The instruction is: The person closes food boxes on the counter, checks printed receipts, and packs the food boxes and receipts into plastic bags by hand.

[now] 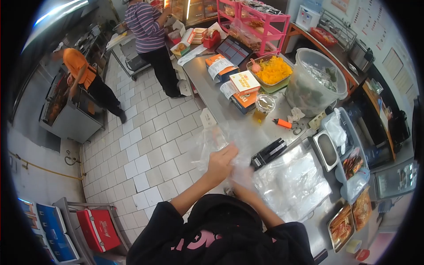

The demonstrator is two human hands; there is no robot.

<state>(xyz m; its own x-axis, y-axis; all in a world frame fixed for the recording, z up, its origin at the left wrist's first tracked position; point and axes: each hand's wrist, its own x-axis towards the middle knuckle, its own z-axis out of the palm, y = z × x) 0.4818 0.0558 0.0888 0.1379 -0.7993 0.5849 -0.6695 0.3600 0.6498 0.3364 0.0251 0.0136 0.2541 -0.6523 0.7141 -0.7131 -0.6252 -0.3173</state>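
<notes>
My left hand (222, 162) is closed on a clear plastic bag (204, 148), held over the gap between the steel table and the tiled floor. Something pale and reddish shows through the bag, but I cannot make it out. Just beside it, my right hand (241, 176) is smeared by motion, so its fingers do not show clearly. A black device (268, 153) lies on the table to the right of my hands. Nearer me, flat clear plastic bags (296, 181) are spread on the tabletop.
Orange-and-white boxes (245, 82), a lidded cup (264, 106), an orange marker (282, 123), a tub of yellow food (274, 70) and a large clear bucket (309, 88) stand beyond. Food trays (342, 227) lie at right. Two people (81, 70) are across the floor.
</notes>
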